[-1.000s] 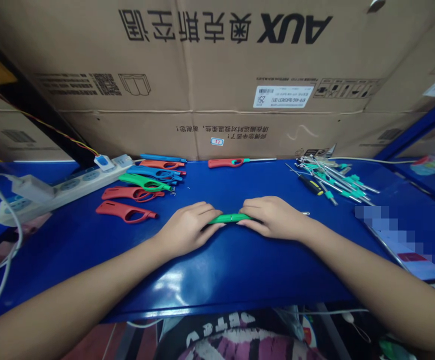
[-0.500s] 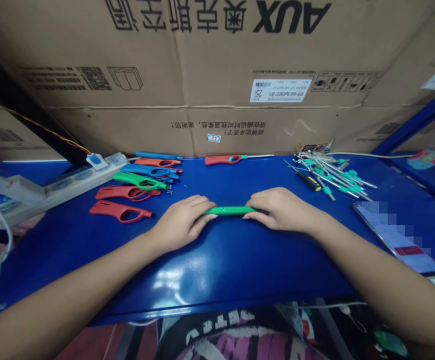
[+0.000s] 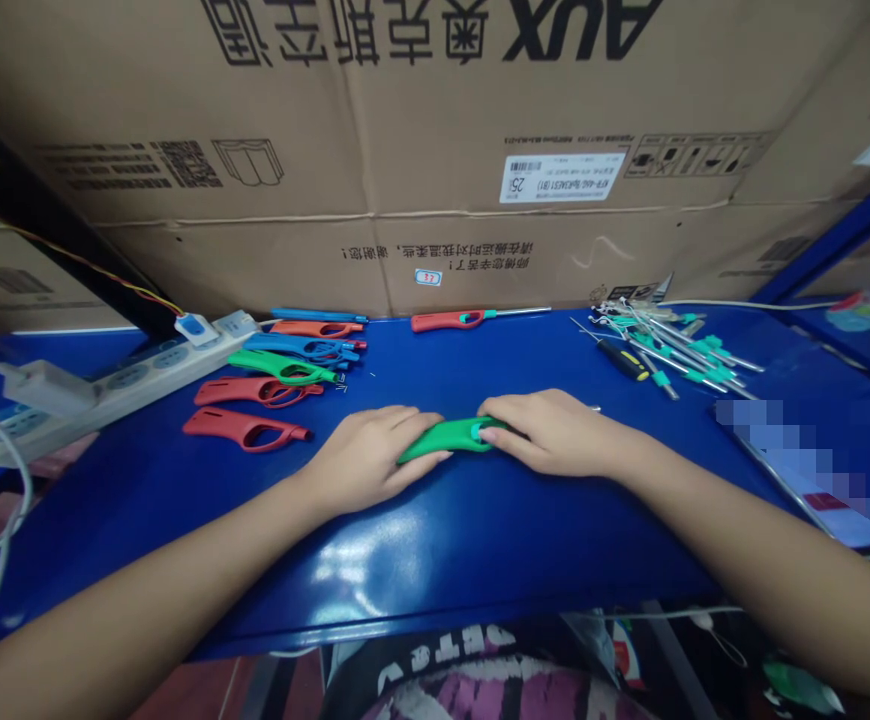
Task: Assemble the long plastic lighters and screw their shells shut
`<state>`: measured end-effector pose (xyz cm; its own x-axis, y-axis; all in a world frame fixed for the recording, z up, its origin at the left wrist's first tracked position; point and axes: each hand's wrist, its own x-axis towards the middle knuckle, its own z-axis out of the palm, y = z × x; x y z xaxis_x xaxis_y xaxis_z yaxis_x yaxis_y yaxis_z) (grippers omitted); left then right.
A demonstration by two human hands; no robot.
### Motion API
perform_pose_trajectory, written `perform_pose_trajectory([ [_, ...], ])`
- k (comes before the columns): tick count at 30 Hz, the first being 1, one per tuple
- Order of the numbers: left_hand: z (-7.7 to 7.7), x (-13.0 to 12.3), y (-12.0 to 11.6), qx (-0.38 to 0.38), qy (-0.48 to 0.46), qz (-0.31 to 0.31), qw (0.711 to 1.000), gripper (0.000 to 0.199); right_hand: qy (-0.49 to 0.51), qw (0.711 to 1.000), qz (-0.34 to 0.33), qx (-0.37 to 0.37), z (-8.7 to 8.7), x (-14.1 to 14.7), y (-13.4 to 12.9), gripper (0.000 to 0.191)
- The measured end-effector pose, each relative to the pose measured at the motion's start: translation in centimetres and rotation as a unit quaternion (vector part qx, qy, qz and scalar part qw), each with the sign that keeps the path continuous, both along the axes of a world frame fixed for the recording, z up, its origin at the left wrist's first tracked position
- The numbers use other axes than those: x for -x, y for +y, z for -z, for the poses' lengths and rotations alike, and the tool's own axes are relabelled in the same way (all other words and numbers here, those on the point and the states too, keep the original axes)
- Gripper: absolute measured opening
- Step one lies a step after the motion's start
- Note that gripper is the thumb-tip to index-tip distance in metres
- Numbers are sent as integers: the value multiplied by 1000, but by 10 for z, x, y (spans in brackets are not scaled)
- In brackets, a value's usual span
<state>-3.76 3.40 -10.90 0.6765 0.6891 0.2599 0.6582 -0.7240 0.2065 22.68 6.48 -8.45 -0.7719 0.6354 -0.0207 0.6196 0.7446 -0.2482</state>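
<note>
A green lighter (image 3: 444,438) is held level between my two hands over the blue table. My left hand (image 3: 375,450) is closed round its left end. On its right part my right hand (image 3: 547,430) is closed, the thumb against the teal trigger; a bit of metal tip shows beyond the fingers. Left of my hands lie red casings (image 3: 214,425), a green casing (image 3: 277,366), blue casings (image 3: 292,347) and an orange one (image 3: 315,328). A red lighter with a metal tube (image 3: 442,321) rests by the cardboard.
Metal tubes with teal parts (image 3: 705,360) and a black-yellow screwdriver (image 3: 622,360) lie at the back right. A phone-like device (image 3: 810,485) sits at the right. A white power strip (image 3: 124,385) is at the left, a cardboard wall (image 3: 435,120) behind.
The green lighter has turned from its narrow edge to show its broad side and the teal trigger. Both hands have shifted slightly nearer to me, and my right thumb is now on the trigger.
</note>
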Motion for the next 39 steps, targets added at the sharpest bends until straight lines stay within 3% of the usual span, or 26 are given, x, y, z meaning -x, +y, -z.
perform_pose_trajectory([
  [4, 2, 0, -5, -10, -19, 36, 999, 36, 75, 993, -92, 3, 6, 2, -7, 34],
  [9, 1, -3, -10, -13, -21, 51, 998, 36, 117, 988, -97, -27, 9, 7, -14, 31],
  [17, -6, 10, 8, 14, 30, 60, 998, 41, 24, 998, -61, -18, -2, -5, -1, 27],
  [21, -7, 11, 7, 66, 25, 46, 996, 38, -8, 997, -45, -64, 0, -9, 2, 28],
  [26, -8, 2, -2, -7, 33, -12, 999, 40, 14, 995, -32, -89, 6, -3, 1, 31],
  [30, -9, 1, -2, -33, 79, -7, 996, 38, 21, 996, -41, -76, 5, -8, 7, 31],
  [35, -7, 12, 10, -47, 86, -37, 994, 37, -28, 992, 42, -117, -1, -38, 25, 40],
  [39, -5, 17, 15, -54, 77, -56, 994, 36, -67, 985, 81, -134, -7, -53, 38, 18],
])
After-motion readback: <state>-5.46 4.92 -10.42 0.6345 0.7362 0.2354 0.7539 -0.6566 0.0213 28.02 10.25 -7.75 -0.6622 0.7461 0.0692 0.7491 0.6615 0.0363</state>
